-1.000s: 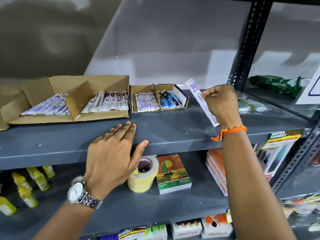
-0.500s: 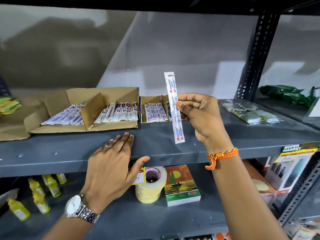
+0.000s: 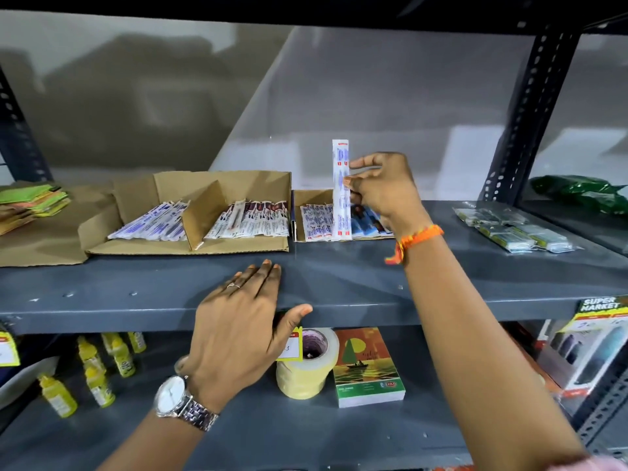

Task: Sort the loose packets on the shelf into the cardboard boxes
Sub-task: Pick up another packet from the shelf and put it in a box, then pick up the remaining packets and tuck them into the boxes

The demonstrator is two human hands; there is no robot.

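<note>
My right hand [image 3: 382, 188] pinches a long white packet [image 3: 341, 190] and holds it upright over the small cardboard box [image 3: 311, 197], whose two compartments hold white packets and blue ones. To its left stands a larger cardboard box [image 3: 221, 185] with a divider; each half holds a row of long packets. My left hand [image 3: 238, 321] lies flat and open on the front edge of the grey shelf [image 3: 339, 277], holding nothing. Several loose clear packets [image 3: 516, 229] lie on the shelf at the right.
A stack of green and orange sheets [image 3: 32, 202] sits at far left on flat cardboard. A dark upright post [image 3: 530, 107] stands at right, with a green bag [image 3: 577, 192] beyond it. The lower shelf carries yellow bottles [image 3: 95, 368], a tape roll [image 3: 306, 365] and a card pack [image 3: 367, 368].
My right hand has carried the white packet leftward and forward, turning it from slanted to upright, until it stands over the small box. My left hand has stayed on the shelf edge.
</note>
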